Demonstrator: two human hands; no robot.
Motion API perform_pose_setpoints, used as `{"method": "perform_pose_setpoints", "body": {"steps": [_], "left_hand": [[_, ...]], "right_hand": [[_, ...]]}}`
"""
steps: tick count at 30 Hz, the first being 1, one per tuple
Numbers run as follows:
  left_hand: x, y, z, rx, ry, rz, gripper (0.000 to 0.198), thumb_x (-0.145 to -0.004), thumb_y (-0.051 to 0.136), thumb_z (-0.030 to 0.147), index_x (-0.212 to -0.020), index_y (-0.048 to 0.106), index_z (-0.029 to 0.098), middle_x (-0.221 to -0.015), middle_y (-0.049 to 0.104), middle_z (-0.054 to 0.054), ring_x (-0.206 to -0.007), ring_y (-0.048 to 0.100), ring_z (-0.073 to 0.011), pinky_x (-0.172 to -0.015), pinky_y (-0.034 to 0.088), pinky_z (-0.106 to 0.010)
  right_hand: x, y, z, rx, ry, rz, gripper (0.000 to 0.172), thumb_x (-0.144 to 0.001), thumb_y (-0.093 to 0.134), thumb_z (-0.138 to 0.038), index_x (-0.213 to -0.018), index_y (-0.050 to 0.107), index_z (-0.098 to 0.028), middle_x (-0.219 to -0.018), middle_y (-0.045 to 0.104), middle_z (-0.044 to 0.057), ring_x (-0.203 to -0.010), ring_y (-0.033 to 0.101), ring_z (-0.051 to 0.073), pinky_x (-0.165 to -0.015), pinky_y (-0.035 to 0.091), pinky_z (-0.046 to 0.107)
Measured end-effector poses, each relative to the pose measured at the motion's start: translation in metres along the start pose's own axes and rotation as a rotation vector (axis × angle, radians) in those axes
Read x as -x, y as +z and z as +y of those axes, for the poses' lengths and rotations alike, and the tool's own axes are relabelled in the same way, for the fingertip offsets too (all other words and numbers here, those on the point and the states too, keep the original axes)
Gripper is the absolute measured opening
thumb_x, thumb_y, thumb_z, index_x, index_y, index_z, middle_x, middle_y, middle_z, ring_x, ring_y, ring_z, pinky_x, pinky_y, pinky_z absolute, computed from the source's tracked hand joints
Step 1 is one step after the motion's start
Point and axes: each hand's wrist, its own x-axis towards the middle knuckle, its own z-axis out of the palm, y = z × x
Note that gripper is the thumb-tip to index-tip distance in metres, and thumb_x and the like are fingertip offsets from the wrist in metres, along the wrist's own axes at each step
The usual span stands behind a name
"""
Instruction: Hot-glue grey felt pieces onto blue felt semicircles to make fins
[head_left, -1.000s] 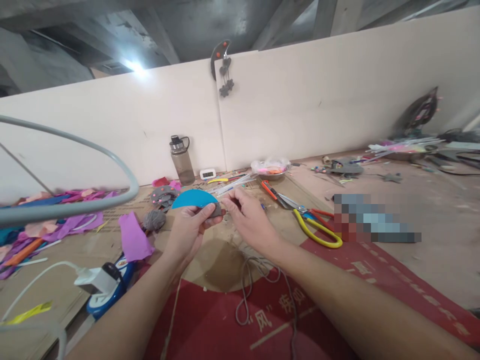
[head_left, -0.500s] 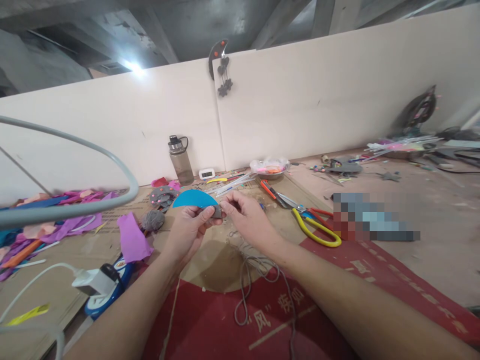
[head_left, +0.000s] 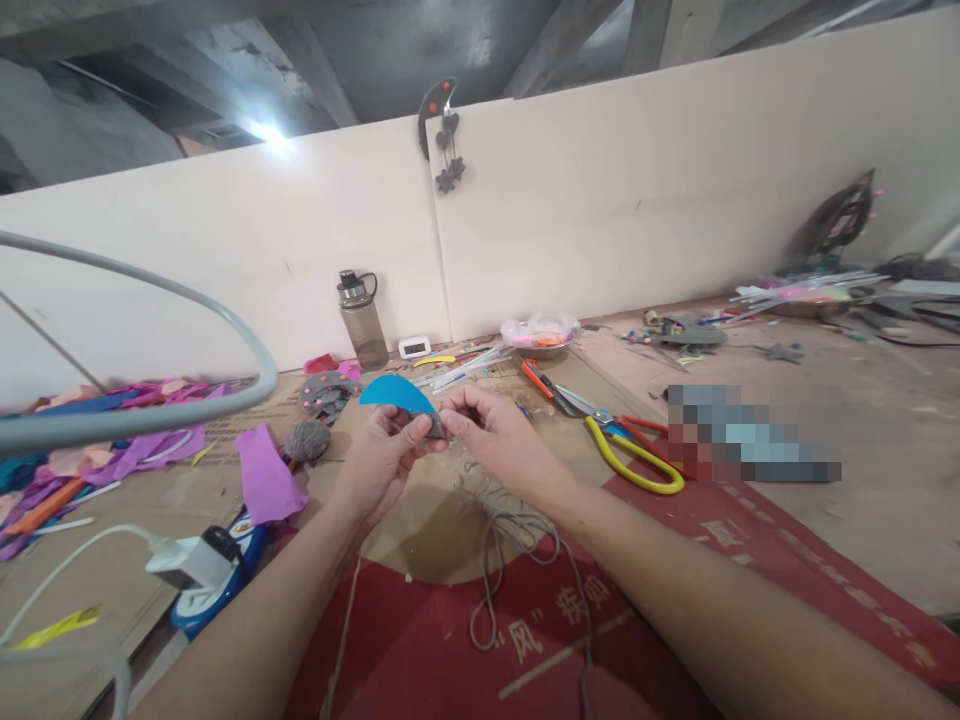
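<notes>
Two bare hands on one small job here, with my fingertips as the middle of the clock. My left hand [head_left: 386, 450] is grasping a bright blue curved sheet [head_left: 395, 393], thumb on the near side, with a bit of grey material [head_left: 436, 428] pinched at its near right end. So the blue sheet is basically dead centre, held up off the table, arching toward 11 o'clock.

My right hand [head_left: 491, 430] is curled, thumb and forefinger together right at that grey end. Can't tell if they're gripping the grey bit or something thinner; the tips are too small to make out.

Around me: loose loops of grey yarn [head_left: 525, 522] at 5 o'clock, lying over the cardboard with the red print [head_left: 420, 650]. A grey yarn ball [head_left: 307, 440] sits at 9, just beside a purple scrap [head_left: 266, 475] a touch lower, toward 8. White plug [head_left: 187, 560] further out at 8. Scissors [head_left: 598, 416] with yellow and red handles at 3, orange utility knife [head_left: 538, 379] at 2, touching or nearly touching the blades. Water bottle [head_left: 364, 330] stands upright at 11, with a little white digital clock [head_left: 414, 347] near it, closer to 12.
</notes>
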Motion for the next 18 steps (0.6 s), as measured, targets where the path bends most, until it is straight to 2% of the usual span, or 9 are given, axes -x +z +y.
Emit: {"method": "perform_pose_setpoints", "body": {"steps": [5,10,13,18], "left_hand": [[-0.0007,0.0004,-0.0003,0.020,-0.014,-0.024,0.033,-0.064,0.077,0.019,-0.086,0.052,0.016,-0.076,0.061,0.002,-0.067,0.062,-0.0098,-0.059,0.055,-0.022],[0.0004,-0.0009,-0.0007,0.008,-0.092,-0.006,0.039,-0.063,0.077,0.021,-0.092,0.052,0.018,-0.075,0.061,0.002,-0.061,0.061,-0.0104,-0.049,0.054,-0.021],[0.0010,-0.0021,-0.0017,-0.005,-0.109,-0.005,0.031,-0.064,0.077,0.022,-0.085,0.055,0.016,-0.074,0.061,0.001,-0.062,0.060,-0.0102,-0.049,0.054,-0.022],[0.0031,-0.0003,-0.0014,-0.046,-0.101,-0.035,0.017,-0.070,0.072,0.025,-0.076,0.063,0.011,-0.074,0.062,-0.001,-0.065,0.059,-0.0092,-0.058,0.056,-0.023]], "right_hand": [[0.0003,-0.0002,0.0001,-0.038,0.005,-0.006,0.012,-0.080,0.050,-0.022,-0.069,0.051,-0.018,-0.065,0.047,-0.004,-0.062,0.042,0.009,-0.060,0.036,0.023],[0.0006,0.0011,0.0026,-0.004,-0.014,-0.005,0.013,-0.080,0.049,-0.020,-0.067,0.050,-0.019,-0.065,0.048,-0.004,-0.063,0.044,0.010,-0.062,0.037,0.024],[0.0010,0.0022,0.0044,0.019,-0.008,0.021,0.013,-0.080,0.050,-0.020,-0.067,0.050,-0.019,-0.065,0.048,-0.004,-0.063,0.044,0.010,-0.062,0.037,0.024],[0.0016,0.0029,0.0055,0.049,0.047,0.054,0.013,-0.080,0.050,-0.023,-0.067,0.051,-0.018,-0.064,0.050,-0.003,-0.061,0.045,0.010,-0.061,0.037,0.024]]}}
